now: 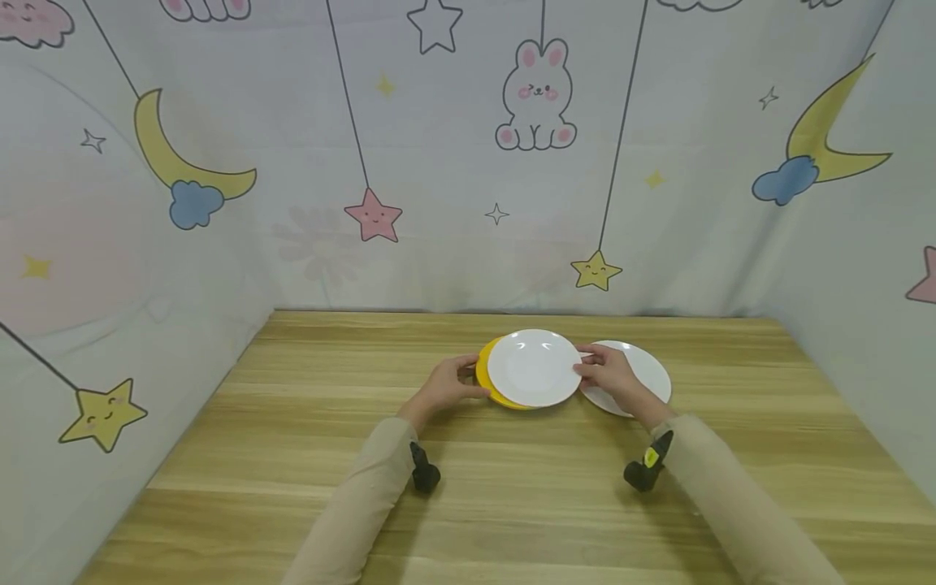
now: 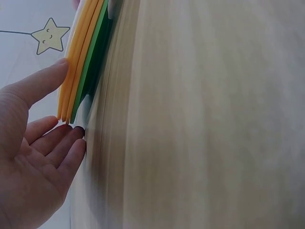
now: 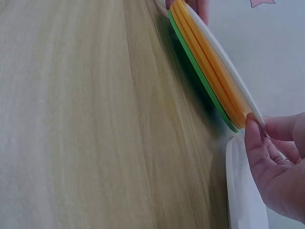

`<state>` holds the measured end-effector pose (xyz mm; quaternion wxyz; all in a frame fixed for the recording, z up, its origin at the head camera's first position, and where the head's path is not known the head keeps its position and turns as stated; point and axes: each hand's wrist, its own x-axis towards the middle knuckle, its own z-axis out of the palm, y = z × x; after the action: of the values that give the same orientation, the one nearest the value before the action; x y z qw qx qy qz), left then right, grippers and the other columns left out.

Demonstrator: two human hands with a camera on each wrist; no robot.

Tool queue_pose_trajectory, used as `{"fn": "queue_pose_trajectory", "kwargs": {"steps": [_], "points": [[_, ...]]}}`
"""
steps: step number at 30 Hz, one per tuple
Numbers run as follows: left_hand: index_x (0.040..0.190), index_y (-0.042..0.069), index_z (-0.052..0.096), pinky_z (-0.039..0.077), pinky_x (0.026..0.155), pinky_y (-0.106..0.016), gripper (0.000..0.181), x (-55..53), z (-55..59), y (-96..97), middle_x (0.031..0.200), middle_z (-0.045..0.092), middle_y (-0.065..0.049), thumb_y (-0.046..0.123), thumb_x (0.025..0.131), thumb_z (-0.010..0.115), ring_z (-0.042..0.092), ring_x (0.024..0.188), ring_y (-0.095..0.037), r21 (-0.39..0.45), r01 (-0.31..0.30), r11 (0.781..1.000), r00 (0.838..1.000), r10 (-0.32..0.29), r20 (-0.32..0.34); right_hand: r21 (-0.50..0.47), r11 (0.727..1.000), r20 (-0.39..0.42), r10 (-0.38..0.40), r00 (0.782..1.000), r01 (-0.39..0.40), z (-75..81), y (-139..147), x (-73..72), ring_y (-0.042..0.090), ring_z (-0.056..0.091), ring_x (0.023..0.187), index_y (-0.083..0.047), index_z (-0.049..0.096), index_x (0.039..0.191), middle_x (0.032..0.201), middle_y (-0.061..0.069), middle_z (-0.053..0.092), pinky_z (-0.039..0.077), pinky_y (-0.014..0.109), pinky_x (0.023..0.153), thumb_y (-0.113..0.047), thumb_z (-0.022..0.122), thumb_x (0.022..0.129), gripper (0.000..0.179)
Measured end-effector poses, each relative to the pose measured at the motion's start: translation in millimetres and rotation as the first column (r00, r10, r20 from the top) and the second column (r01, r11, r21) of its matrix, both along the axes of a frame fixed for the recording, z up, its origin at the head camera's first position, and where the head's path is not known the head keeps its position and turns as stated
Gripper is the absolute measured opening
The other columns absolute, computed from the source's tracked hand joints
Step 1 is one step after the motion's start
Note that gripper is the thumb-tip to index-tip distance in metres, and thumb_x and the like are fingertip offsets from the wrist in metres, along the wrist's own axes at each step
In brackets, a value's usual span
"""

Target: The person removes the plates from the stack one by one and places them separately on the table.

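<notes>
A white plate (image 1: 535, 370) lies slightly shifted to the right on top of a stack of yellow plates (image 1: 486, 378). Beneath the yellow ones is a green plate (image 3: 202, 78), hidden in the head view. My right hand (image 1: 613, 378) pinches the white plate's right rim between thumb and fingers, as the right wrist view shows. On the other side my left hand (image 1: 448, 386) touches the left edge of the stack. Its thumb (image 2: 52, 76) meets the yellow rims, while the loosely spread fingers sit at the lower edge.
Another white plate (image 1: 651, 374) lies on the wooden table (image 1: 351, 487) just right of the stack, partly behind my right hand. A patterned fabric backdrop (image 1: 453, 162) with stars and moons surrounds the table at the back and sides.
</notes>
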<state>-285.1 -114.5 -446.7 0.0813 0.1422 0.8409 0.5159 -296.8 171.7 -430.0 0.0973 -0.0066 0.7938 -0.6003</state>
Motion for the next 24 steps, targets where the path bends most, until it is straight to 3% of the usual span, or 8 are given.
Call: {"fn": "queue_pose_trajectory", "kwargs": {"steps": [8,13,21,24], "points": [[0.13,-0.002,0.046,0.043,0.096,-0.035,0.065,1.1,1.5,-0.1,0.13,0.05,-0.016,0.008,0.072,0.076,0.051,0.115,-0.028,-0.019,0.013,1.0,1.0,-0.013,-0.018,0.004,1.0,-0.023,-0.001,1.0,0.001,5.9,13,2.1,0.005,0.058,0.064,0.012,0.037,0.13,0.096,0.014,0.057,0.054,0.022,0.064,0.001,0.055,0.087,0.048],[0.131,-0.002,0.044,0.042,0.097,-0.035,0.067,-0.1,-0.5,-0.9,0.132,0.048,-0.016,0.01,0.074,0.075,0.05,0.117,-0.028,-0.022,0.019,1.0,1.0,-0.02,-0.009,0.024,1.0,-0.035,-0.006,0.999,0.007,10.9,26,4.4,0.004,0.056,0.065,0.013,0.036,0.131,0.093,0.011,0.055,0.054,0.021,0.065,0.001,0.055,0.087,0.049],[0.134,-0.001,0.041,0.041,0.098,-0.035,0.069,-1.1,-2.7,-1.0,0.134,0.046,-0.014,0.013,0.075,0.074,0.048,0.118,-0.026,-0.045,0.006,0.999,1.0,-0.005,0.017,-0.024,0.999,-0.051,-0.028,0.998,0.027,19.9,39,9.9,0.003,0.057,0.065,0.015,0.035,0.13,0.087,0.004,0.054,0.054,0.02,0.064,0.001,0.055,0.087,0.05],[0.133,-0.004,0.039,0.04,0.098,-0.037,0.067,6.5,7.4,-0.4,0.134,0.045,-0.017,0.01,0.076,0.073,0.048,0.118,-0.03,-0.03,0.022,0.999,1.0,-0.022,0.015,-0.039,0.999,-0.054,-0.038,0.998,0.036,21.4,44,11.6,0.002,0.056,0.065,0.016,0.034,0.13,0.084,0.002,0.052,0.054,0.019,0.063,0.001,0.055,0.087,0.051]]}}
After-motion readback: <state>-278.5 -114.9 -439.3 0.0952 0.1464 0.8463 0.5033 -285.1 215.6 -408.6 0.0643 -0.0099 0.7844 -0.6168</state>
